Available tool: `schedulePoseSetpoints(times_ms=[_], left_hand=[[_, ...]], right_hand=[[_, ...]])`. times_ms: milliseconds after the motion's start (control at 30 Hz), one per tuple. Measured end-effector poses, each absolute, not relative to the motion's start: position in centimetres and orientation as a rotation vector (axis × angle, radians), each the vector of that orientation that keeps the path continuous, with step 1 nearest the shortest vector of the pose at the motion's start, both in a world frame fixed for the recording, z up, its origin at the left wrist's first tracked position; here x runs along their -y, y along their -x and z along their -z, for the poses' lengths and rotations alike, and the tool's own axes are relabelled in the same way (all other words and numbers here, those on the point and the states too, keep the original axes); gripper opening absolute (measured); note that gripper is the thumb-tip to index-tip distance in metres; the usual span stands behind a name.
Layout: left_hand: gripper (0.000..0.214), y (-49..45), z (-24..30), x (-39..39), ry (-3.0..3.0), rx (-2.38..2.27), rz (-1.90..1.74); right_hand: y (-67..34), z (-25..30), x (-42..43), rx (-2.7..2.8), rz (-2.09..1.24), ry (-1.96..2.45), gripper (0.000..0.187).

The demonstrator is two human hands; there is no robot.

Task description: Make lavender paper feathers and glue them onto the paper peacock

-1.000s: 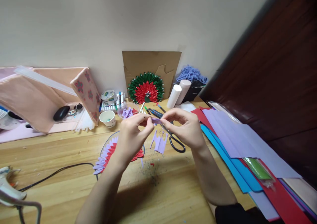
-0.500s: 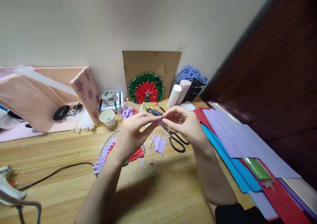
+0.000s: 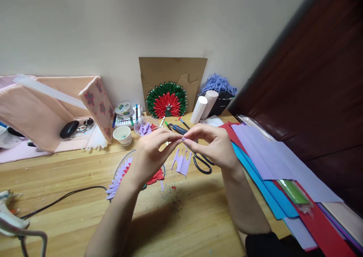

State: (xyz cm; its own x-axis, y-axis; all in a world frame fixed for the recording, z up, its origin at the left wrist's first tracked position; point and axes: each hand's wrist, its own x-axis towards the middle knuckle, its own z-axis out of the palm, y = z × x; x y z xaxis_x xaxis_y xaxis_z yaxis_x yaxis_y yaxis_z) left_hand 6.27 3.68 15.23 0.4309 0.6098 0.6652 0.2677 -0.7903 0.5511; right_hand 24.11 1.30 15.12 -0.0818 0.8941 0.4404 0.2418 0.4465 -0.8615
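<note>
Left hand, right hand: fingertips closer together than a second ago, both pinching one purple strip, now mostly covered; shaping apparently underway.

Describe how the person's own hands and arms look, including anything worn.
The left hand and right hand are gloveless, with no watch or bracelet visible. A black sleeve shows on the right arm, above its bare forearm; none shows on the left arm.
</note>
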Motion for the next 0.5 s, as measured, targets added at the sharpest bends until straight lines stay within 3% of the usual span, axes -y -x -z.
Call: schedulePoseSetpoints(times_ms=[167, 500], left_hand=[[0.011, -6.40, -15.43, -3.47, -2.321, -0.733, -1.313], [0.010, -6.60, -15.54, -3.39, -2.394, -0.773, -1.363]], right_hand=[[-23.91, -15.73, -0.77, 1.725, -0.461, 1.010, 0.007], [-23.37, -15.52, -0.67, 1.692, -0.406, 1.068, 0.007]])
